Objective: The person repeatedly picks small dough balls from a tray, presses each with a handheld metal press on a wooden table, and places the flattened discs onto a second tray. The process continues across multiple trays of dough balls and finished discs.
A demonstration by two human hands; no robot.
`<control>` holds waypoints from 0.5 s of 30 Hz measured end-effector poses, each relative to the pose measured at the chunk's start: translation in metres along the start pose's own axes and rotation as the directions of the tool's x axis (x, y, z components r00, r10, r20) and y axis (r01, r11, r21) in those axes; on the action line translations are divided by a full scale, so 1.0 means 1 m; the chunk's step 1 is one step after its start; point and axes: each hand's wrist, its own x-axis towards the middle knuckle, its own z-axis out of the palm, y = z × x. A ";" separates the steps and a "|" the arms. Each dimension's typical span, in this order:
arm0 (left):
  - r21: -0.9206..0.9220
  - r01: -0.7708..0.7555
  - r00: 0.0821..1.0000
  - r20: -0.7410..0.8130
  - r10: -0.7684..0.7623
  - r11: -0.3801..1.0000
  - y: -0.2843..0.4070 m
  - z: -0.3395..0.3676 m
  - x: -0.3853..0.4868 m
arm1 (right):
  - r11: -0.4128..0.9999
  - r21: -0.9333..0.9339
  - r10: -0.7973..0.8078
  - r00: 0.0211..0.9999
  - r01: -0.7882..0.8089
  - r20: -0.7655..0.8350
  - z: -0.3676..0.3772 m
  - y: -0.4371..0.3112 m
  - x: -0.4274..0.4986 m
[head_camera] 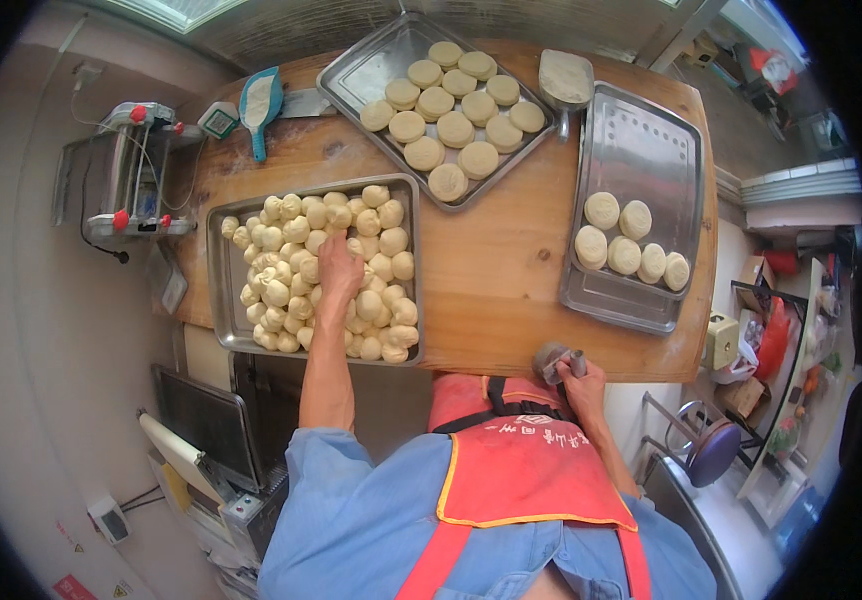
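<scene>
My left hand [341,268] reaches into a steel baking tray [226,315] full of round, pale yellow dough balls [369,306]. Its fingers touch the balls near the tray's middle; whether one is gripped is hidden by the hand. At the front edge of the wooden table, my right hand [585,384] holds a metal hand press or mould [553,361] with a short cylindrical handle. Flattened round cakes [455,129] fill much of a second tray [352,67], set at an angle behind. Several stamped cakes [625,255] sit in a tray [639,169] on the right.
On the table [487,277], a metal scoop [566,79] of flour stands between the back trays. A blue scoop [260,109] and a small digital device [219,120] lie at the back left, near a roller machine [131,169]. A stool [712,450] stands at right.
</scene>
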 end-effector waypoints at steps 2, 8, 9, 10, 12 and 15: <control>0.026 0.032 0.998 0.059 -0.033 0.999 0.005 -0.002 0.001 | 1.000 -0.006 -0.021 1.000 0.021 -0.001 0.013 -0.007 -0.007; -0.044 0.023 0.993 0.113 -0.018 0.999 0.008 -0.014 0.008 | 0.998 -0.042 -0.040 0.999 0.038 -0.037 0.035 -0.011 -0.020; -0.065 0.074 0.983 0.176 -0.062 0.995 0.008 -0.014 0.010 | 0.999 -0.051 -0.019 0.999 0.017 -0.039 0.037 -0.010 -0.022; -0.097 0.113 0.972 0.216 -0.090 0.989 0.009 -0.014 0.011 | 0.998 -0.055 -0.028 0.998 0.025 -0.049 0.038 -0.008 -0.023; -0.070 0.005 0.995 0.097 0.002 0.998 0.011 -0.015 0.010 | 1.000 -0.019 -0.021 0.998 0.020 -0.061 0.040 -0.004 -0.026; 0.018 0.009 0.996 0.086 -0.011 1.000 0.019 -0.021 0.002 | 0.999 0.022 -0.040 0.994 0.042 -0.105 0.039 0.002 -0.030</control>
